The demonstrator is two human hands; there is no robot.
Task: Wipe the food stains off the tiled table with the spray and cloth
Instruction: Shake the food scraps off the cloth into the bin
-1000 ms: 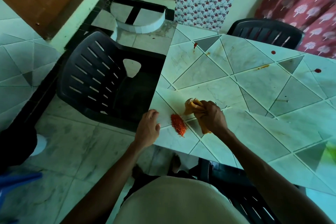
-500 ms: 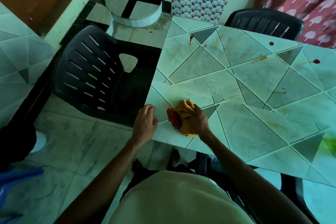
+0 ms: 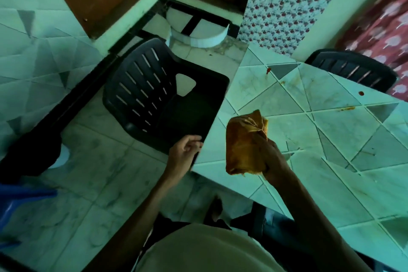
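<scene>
My right hand [image 3: 272, 157] grips a bunched orange-yellow cloth [image 3: 244, 141] and holds it lifted above the near left corner of the tiled table [image 3: 344, 185]. My left hand [image 3: 184, 152] is cupped at the table's left edge, fingers loosely curled, holding nothing that I can see. Red stains sit farther back: a red streak [image 3: 268, 70] near the far corner, a red dot [image 3: 361, 93] by the far edge, and an orange smear [image 3: 346, 108] in the middle. The spray bottle is not in view.
A black plastic chair [image 3: 154, 97] stands against the table's left side, and another black chair [image 3: 353, 70] at the far side. A third dark chair [image 3: 260, 225] is tucked under the near edge. Wooden doors and a tiled wall close the left.
The red crumb pile near the corner is gone from the tile. My right hand has lifted the cloth off the table, and my left hand has slid off the top to the table's edge.
</scene>
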